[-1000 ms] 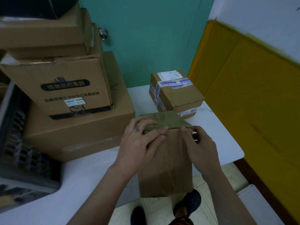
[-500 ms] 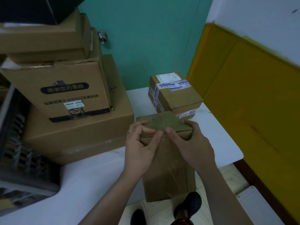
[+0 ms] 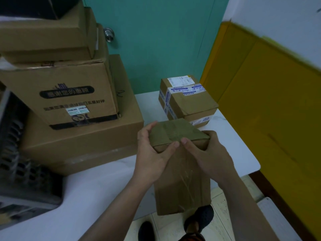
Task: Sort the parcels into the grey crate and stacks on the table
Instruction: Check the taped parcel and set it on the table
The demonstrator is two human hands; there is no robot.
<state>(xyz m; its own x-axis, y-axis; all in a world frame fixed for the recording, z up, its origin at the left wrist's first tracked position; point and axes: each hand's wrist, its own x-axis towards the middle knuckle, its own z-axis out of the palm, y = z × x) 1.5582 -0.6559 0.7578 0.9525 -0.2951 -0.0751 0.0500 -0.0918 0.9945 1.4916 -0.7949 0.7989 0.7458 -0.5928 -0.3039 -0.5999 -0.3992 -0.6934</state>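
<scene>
1. Lower centre of the frame: a person holds a tall brown cardboard parcel (image 3: 182,181) upright in both hands, its tape-glossed front face turned to the camera.
2. The left hand (image 3: 151,153) grips the parcel's upper left corner, fingers curled over the left edge of the top and thumb pressed on the front face just under the rim.
3. The right hand (image 3: 208,153) grips the upper right corner, fingers wrapped round the far side. Its thumb lies on the front edge close beside the left thumb.
4. The parcel's lower end shows in front of the near edge of the white table (image 3: 86,197), with floor tiles and dark shoes (image 3: 199,218) beneath it.
5. Right of centre, just behind the held parcel, a labelled parcel (image 3: 189,103) with a white shipping slip and blue-printed tape sits on a second carton (image 3: 203,118) at the table's far corner.
6. On the left, a printed carton (image 3: 69,94) rests on a large flat box (image 3: 83,145), with another box (image 3: 46,37) stacked on top.
7. At the far left edge stands the grey crate (image 3: 26,171), its slotted wall in shadow.
8. Behind are a teal door (image 3: 156,40) with a round knob (image 3: 109,34) and, at right, a yellow panel (image 3: 269,110).
</scene>
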